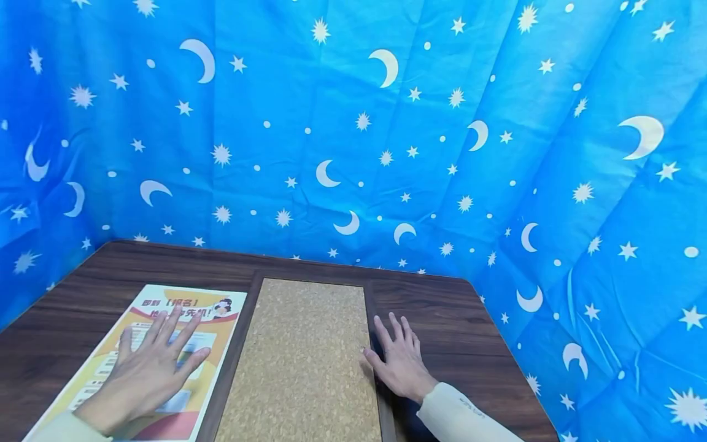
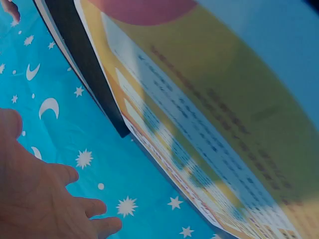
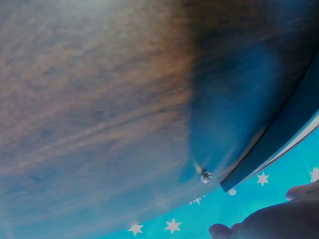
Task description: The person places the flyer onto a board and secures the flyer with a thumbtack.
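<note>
A printed poster (image 1: 212, 337) in yellow, orange and white lies on the left of the dark wooden table. My left hand (image 1: 149, 368) is over it with fingers spread and straight, holding nothing. To the poster's right is a tan cork board (image 1: 309, 356) with a dark border. Beside the board's right edge is my right hand (image 1: 403, 362), fingers extended and thumb pointing toward the cork, with nothing in its grasp. In the left wrist view the poster's printed face (image 2: 199, 124) fills much of the picture, with my left fingers (image 2: 104, 226) at the lower left.
The table (image 1: 458, 344) has rounded far corners. Behind it and along both sides hangs a blue curtain (image 1: 298, 80) with white moons and stars. A small shiny round thing (image 3: 206, 177) shows near an edge in the right wrist view.
</note>
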Available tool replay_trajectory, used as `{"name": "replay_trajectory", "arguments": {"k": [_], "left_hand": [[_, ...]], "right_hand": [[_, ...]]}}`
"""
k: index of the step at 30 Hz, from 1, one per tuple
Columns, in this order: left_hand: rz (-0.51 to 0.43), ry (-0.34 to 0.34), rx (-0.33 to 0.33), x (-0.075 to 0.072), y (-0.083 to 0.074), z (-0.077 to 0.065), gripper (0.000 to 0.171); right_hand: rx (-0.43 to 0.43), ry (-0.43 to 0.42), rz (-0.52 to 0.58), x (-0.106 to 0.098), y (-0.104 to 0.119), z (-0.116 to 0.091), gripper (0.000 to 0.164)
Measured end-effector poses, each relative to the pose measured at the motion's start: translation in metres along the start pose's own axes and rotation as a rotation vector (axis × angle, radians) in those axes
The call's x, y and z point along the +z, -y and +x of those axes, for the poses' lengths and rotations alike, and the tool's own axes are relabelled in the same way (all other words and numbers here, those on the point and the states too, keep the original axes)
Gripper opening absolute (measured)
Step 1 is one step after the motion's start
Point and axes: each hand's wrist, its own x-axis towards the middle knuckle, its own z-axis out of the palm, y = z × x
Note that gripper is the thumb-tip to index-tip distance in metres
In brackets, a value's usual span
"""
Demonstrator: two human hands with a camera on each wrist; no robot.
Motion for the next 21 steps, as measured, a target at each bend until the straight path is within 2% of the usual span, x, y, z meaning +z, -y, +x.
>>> {"name": "replay_trajectory", "arguments": {"k": [7, 12, 18, 21], "left_hand": [[0.03, -0.02, 0.0, -0.001, 0.01, -0.002, 0.075], [0.057, -0.037, -0.032, 0.0, 0.027, -0.005, 0.078], [0.095, -0.03, -0.097, 0.001, 0.051, -0.009, 0.083], [0.113, -0.004, -0.168, 0.0, 0.061, -0.009, 0.085]], "right_hand": [[0.038, -0.021, 0.006, 0.0, -0.009, -0.005, 0.065], [0.048, -0.046, 0.022, 0.001, -0.015, -0.005, 0.065], [0.047, -0.047, 0.018, 0.001, -0.021, -0.005, 0.061], [0.062, -0.052, 0.004, 0.0, -0.023, -0.006, 0.06]]}}
